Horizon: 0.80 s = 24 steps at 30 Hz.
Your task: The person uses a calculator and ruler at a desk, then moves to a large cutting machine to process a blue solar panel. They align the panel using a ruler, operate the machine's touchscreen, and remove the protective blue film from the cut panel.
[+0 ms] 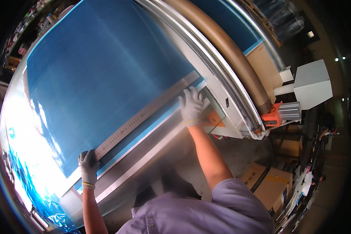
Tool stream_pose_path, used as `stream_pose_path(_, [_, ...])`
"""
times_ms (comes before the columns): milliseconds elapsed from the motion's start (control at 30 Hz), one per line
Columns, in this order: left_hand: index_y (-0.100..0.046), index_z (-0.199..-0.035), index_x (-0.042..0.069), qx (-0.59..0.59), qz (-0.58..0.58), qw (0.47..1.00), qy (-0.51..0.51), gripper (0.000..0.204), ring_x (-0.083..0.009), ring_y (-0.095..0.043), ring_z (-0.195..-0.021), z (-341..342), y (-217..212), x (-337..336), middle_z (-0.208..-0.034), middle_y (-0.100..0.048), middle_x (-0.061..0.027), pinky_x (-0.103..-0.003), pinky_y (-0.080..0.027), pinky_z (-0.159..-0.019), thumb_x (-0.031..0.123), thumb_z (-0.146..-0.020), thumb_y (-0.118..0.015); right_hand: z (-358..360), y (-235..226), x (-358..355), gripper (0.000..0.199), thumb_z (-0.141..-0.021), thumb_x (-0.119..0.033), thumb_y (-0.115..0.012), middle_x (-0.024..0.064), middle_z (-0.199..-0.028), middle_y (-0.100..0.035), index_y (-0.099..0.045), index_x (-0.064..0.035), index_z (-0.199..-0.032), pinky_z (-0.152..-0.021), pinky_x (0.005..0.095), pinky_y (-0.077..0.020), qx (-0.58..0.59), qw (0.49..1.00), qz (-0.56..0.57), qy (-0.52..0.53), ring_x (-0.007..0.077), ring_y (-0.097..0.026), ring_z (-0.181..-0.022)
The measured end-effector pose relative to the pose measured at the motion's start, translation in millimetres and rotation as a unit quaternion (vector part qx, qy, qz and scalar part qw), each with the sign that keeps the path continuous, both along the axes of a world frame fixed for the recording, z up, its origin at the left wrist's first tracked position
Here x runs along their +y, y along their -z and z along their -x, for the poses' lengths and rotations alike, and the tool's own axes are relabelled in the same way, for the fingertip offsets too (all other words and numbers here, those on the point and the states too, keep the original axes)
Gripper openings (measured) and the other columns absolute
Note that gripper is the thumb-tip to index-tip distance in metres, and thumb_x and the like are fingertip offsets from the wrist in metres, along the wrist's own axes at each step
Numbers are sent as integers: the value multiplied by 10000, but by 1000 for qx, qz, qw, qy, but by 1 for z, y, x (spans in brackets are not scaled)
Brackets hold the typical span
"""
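A long steel ruler (141, 116) lies slantwise across a blue film sheet (105, 70), close to the sheet's near edge. My left hand (88, 168), in a grey-white knit glove with dark fingertips, holds the ruler's left end, its fingers bent over it. My right hand (192, 104), in a matching glove, lies with fingers stretched and slightly apart at the sheet's near edge, just below the ruler's right end. A narrow strip of blue film and a pale edge show between the ruler and me.
Right of the sheet runs a machine with metal rails and a brown roller (230, 50), ending at an orange bracket (272, 115). A grey-white housing (312, 85) juts out there. Crumpled shiny blue film (35, 195) hangs at the left. Cardboard boxes (267, 183) stand on the floor at right.
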<state>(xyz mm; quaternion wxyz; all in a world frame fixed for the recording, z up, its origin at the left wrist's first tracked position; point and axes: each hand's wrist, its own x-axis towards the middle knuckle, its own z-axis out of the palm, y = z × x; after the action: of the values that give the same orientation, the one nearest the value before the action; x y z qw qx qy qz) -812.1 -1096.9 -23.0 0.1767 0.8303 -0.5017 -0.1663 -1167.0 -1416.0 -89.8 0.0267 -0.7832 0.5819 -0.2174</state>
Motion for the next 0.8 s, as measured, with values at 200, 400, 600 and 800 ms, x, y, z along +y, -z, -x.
stream_pose_path(200, [-679,-1212,97,-14,-8,1000,-2,663,-341,-551,-1033,3,15,-5,-1061,-609,-116,-448,-457,-939,-54,-575,-778,-3,-3,-5,370,-892,-263,-680,149,-1394,-528,-607,-103,-1217,-1106,528,-335,-15,1000,4,-1,408,-453,-1313])
stream_pose_path(400, [-684,-1244,126,-27,1,1000,-4,725,-327,-553,-1027,-3,23,-1,-1056,-603,-107,-431,-464,-938,-47,-551,-809,-4,1,-4,394,-877,-280,-698,146,-1388,-540,-605,-106,-1218,-1098,529,-351,-15,1000,6,5,397,-469,-1295])
stream_pose_path(600, [-686,-1247,130,0,-28,999,-32,719,-304,-561,-1046,-23,21,10,-1062,-600,-99,-411,-476,-956,-72,-565,-791,-12,-6,10,464,-867,-302,-715,144,-1420,-527,-592,-101,-1266,-1090,519,-362,-16,999,-43,-7,381,-481,-1282])
stream_pose_path(800, [-679,-1250,109,-17,-55,997,-42,712,-313,-545,-1080,-19,15,7,-1108,-590,-114,-413,-461,-987,-83,-571,-779,-11,-2,7,628,-897,-326,-677,132,-1511,-462,-483,-71,-1437,-1083,510,-364,46,999,-26,8,359,-478,-1282])
